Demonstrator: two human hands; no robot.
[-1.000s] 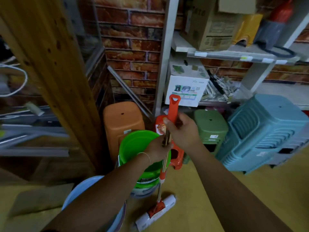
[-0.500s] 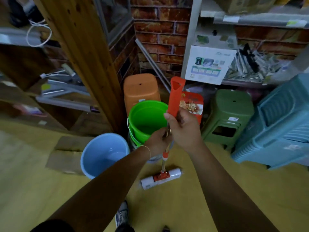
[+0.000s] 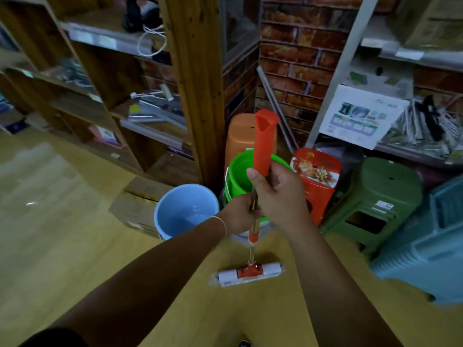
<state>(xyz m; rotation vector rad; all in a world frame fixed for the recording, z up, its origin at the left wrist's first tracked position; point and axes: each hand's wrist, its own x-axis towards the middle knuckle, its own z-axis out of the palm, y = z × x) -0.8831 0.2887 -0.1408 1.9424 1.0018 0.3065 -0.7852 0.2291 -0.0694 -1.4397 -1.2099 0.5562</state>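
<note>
While both hands gripped the mop (image 3: 253, 237) upright, its white head (image 3: 249, 272) lay flat on the yellow floor (image 3: 75, 246).

Behind it stood a wooden post (image 3: 200, 96), a green stool (image 3: 383, 196), a blue bucket (image 3: 185, 209) and a green bucket (image 3: 238, 169), the two buckets just beside each other and the mop shaft rising in front of the green one. Both forearms reached forward and converged at the shaft. The right hand (image 3: 278, 194) sat higher, fingers wrapped in a full fist round the lower end of the orange grip (image 3: 264, 144), thumb lying up along it. The left hand (image 3: 239, 214) was directly beneath and touching it, fingers curled tight round the metal shaft, a thin bracelet (image 3: 223, 224) at the wrist.
</note>
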